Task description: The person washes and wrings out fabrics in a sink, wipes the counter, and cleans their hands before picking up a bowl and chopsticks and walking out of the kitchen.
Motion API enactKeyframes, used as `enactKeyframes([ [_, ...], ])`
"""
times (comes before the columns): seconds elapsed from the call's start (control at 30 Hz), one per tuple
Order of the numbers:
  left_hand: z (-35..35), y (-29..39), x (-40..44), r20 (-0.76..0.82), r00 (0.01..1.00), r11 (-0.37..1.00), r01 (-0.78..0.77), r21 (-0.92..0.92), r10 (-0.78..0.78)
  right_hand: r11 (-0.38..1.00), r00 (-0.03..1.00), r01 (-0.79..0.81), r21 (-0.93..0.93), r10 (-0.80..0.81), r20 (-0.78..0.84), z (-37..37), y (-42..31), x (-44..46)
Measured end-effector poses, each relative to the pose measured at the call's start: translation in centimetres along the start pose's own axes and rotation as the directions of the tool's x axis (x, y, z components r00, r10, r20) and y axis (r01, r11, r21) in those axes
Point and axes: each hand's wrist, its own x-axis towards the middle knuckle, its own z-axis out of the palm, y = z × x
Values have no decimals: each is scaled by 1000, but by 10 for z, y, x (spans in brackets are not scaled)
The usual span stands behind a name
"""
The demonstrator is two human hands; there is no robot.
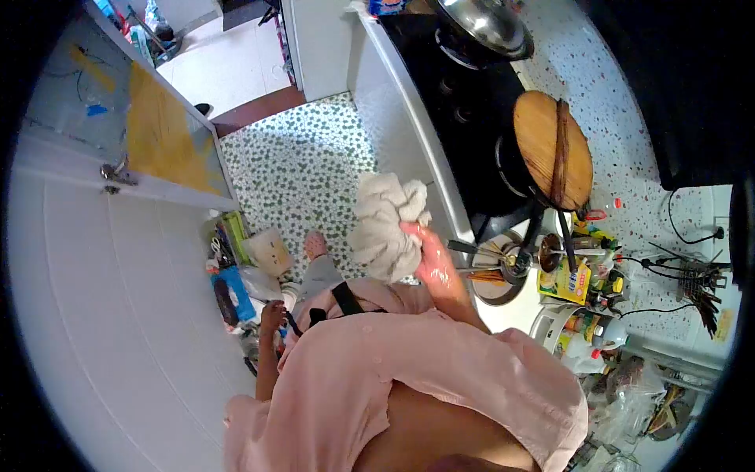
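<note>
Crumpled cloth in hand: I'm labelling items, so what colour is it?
The cloth is cream to off-white, seen best in the head view.

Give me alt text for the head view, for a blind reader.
A wet-looking right hand holds a bunched, pale cloth above a green-speckled floor, near a black stovetop; the left hand hangs on the other side.

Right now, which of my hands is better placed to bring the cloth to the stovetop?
Your right hand, most likely. It is holding the cloth and is on the same side as the stovetop. Your left hand is on the opposite side of your body, apart from the cloth.
</note>
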Motion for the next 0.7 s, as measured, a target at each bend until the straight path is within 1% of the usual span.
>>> enactKeyframes([
  [0.03,-23,8,21,-40,994,987,-103,-125,98,955,978,-170,245,195,-81,-6,13,37],
  [0.07,-42,12,37,-102,978,945,-203,-254,183,822,910,-311,477,403,-101,-15,22,72],
  [0.1,-62,22,52,-129,977,935,-201,-292,169,898,909,-228,376,334,-248,-21,27,106],
  [0.13,-88,21,71,-89,932,935,-353,-17,350,951,945,-126,281,202,-259,-21,17,137],
  [0.17,-99,43,69,-236,963,989,-144,-36,131,983,976,19,182,21,-215,-32,5,164],
  [0.2,-125,49,75,-98,986,961,-154,-230,135,993,937,111,-25,-113,-329,-16,-16,195],
  [0.23,-129,79,66,-224,974,962,-103,-253,46,946,916,256,-199,-303,-264,-21,-28,225],
  [0.27,-125,108,54,-339,940,959,-66,-277,-33,825,830,287,-486,-467,-304,-11,-44,252],
  [0.3,-128,106,53,-346,936,958,-42,-285,-62,746,794,340,-573,-554,-249,-30,-45,283],
  [0.33,-133,108,60,-326,942,960,-18,-281,-78,336,679,297,-894,-733,-50,-43,-45,312],
  [0.37,-135,110,67,-306,948,961,2,-277,-90,339,688,297,-893,-724,-46,-61,-40,337],
  [0.4,-138,91,80,-272,952,932,38,-359,-144,103,722,255,-961,-682,119,-82,-28,363],
  [0.43,-144,76,92,-279,949,930,38,-366,-149,-145,753,231,-962,-600,271,-104,-14,389],
  [0.47,-149,64,102,8,984,679,129,-722,-178,-136,766,259,-956,-575,289,-138,8,414],
  [0.5,-155,63,105,277,958,311,286,-906,-73,-309,743,122,-943,-601,293,-137,19,428],
  [0.53,-146,85,104,74,956,645,248,-723,-285,-307,745,88,-948,-611,267,-137,17,442],
  [0.57,-134,112,107,-200,900,864,280,-418,-388,-305,743,57,-951,-623,245,-138,17,464],
  [0.6,-138,78,126,-209,972,981,72,-180,-109,-300,755,-67,-952,-639,149,-134,15,486],
  [0.63,-139,78,140,-165,949,925,208,-319,-270,-291,759,-64,-954,-635,143,-139,7,507],
  [0.67,-139,99,149,-115,899,831,333,-446,-423,-253,778,-15,-967,-610,148,-149,-4,532],
  [0.7,-144,119,154,-191,971,970,98,-221,-142,-211,796,30,-977,-586,151,-157,-8,554],
])
